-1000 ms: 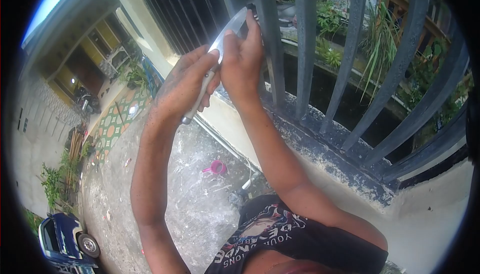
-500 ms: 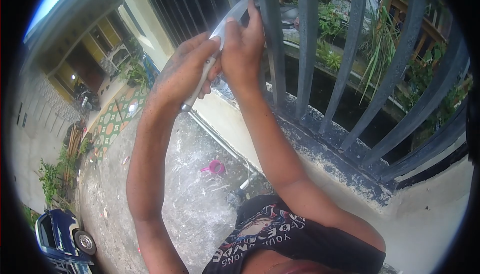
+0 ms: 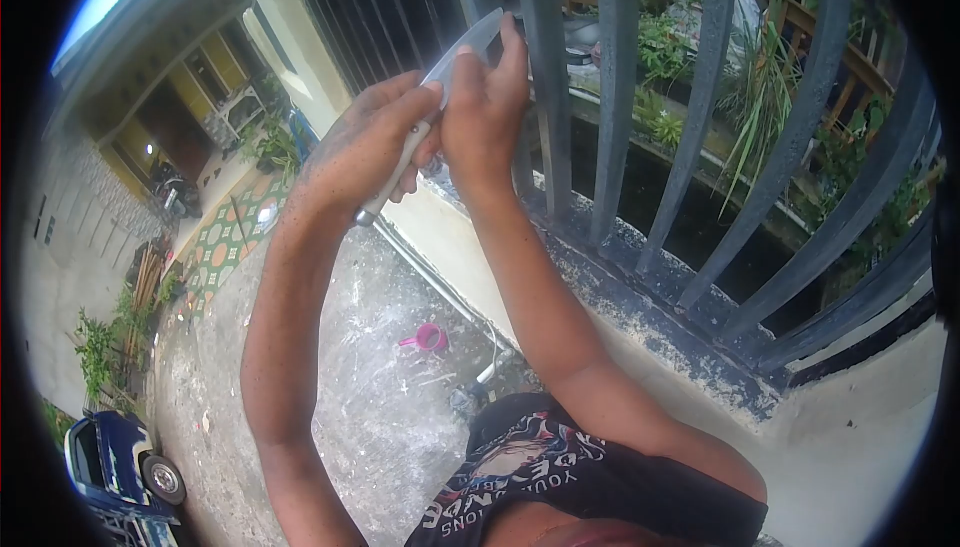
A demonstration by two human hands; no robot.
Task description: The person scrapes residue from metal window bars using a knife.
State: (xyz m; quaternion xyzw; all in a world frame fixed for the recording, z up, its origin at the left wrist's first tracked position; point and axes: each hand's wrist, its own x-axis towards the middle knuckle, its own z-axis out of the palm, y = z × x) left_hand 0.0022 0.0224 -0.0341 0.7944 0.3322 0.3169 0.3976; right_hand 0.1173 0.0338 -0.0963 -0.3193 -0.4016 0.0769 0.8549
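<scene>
A knife (image 3: 484,35) with a pale handle and metal end cap is held up beside the dark metal fence bars (image 3: 617,97). My left hand (image 3: 368,137) is wrapped round its handle, thumb near the base of the blade. On the blade rest the thumb and fingers of my right hand (image 3: 484,112), the index finger stretched to the tip. Both hands are close together. The far side of the blade and some fingers are hidden.
Below lies a concrete floor (image 3: 370,297) with a pink dipper (image 3: 430,338) and a white pipe (image 3: 440,282) along the low wall (image 3: 450,247). A dark blue vehicle (image 3: 100,467) stands lower left, plants (image 3: 765,97) beyond the bars.
Both hands and the knife appear slightly lower in view. The grip on the handle and blade looks the same.
</scene>
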